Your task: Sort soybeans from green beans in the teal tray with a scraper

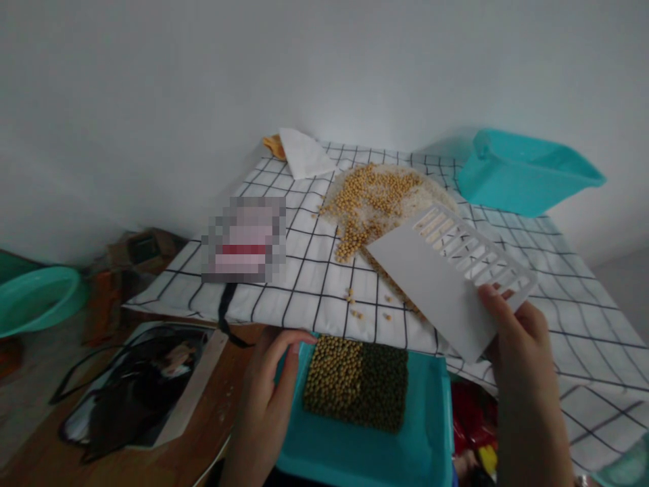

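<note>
While left hand (pixel 268 396) grips plastic tray (pixel 355 452), right hand (pixel 518 338) holds slotted card (pixel 430 284).

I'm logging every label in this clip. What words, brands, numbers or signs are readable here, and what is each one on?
No text can be read.
Pixelated patch on the checked cloth: blurred out, unreadable.
White slotted board in the right hand: no print shows.
Teal tray in the left hand and teal tub: no marks visible.
Red and yellow item below the table edge: too dark and small to tell.

Pale wall (pixel 203 81), checked tablecloth (pixel 583 297)
</note>
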### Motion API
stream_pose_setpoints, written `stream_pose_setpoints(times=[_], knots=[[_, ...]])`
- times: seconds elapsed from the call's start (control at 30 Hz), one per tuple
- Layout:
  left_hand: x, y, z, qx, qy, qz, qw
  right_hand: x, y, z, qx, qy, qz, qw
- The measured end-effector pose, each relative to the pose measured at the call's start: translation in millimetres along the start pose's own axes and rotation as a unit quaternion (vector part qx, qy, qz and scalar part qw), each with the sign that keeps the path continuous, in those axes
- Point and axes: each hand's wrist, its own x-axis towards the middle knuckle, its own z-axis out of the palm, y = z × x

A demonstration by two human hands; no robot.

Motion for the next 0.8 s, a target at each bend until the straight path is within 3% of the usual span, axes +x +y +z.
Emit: stream_pose_setpoints(times=[0.1,0.5,0.67,0.8], knots=[[-0.4,-1.7,-0.4,-0.002,-0.009,-0.008,1.0,-2.0,-4.9,2.4,0.024,-0.002,0.025,0.999],[-1.4,-1.6,-1.1,0.003,-0.005,-0.005,1.0,-4.8,-6.2,3.8,0.031,-0.003,0.016,0.999],[-0.6,-3.2,-0.8,0.008,-0.002,-0.014,1.0,-3.0,-4.4,4.2,-0.001,-0.007,-0.011,1.0],[0.6,-2.4,0.8,0.004,0.007,-0.014,1.0,-0.8,-3.3,6.8,0.039,0.02,-0.03,0.999]])
